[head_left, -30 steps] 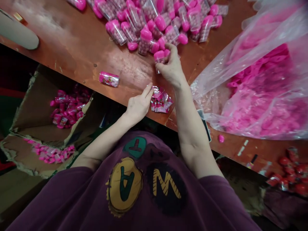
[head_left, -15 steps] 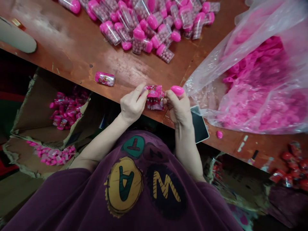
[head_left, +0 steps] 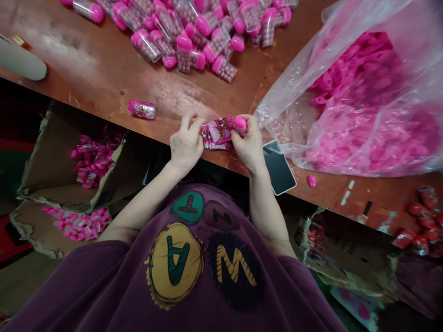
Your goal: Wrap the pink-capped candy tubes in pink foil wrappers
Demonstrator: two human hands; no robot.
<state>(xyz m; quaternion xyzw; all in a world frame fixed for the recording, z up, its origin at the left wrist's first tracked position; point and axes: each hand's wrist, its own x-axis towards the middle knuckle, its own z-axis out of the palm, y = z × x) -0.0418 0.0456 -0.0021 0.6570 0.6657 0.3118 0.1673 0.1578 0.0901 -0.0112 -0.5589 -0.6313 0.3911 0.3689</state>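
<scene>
At the table's front edge, my left hand (head_left: 187,144) is closed with its fingertips on the left end of a pink printed wrapper sleeve (head_left: 223,129). My right hand (head_left: 249,145) is closed at the sleeve's right end, and a glossy pink plastic cap (head_left: 240,123) shows between its thumb and fingers. More flat printed sleeves lie under the held one, partly hidden by it. To the left, on the wood, rests a wrapped candy tube (head_left: 142,109). Further back is a heap of clear tubes (head_left: 185,57) with pink caps and small round candies inside.
A clear plastic bag (head_left: 332,147) of pink caps spreads over the right of the table (head_left: 86,74). A dark-screened phone (head_left: 278,168) lies beside my right wrist. Below, a torn cardboard box (head_left: 48,161) holds wrapped tubes. Red wrapped items (head_left: 420,226) sit far right.
The view has shifted slightly. The sleeve between my hands has turned and now tilts up toward the right. The pink cap has come down closer to the sleeve's right end.
</scene>
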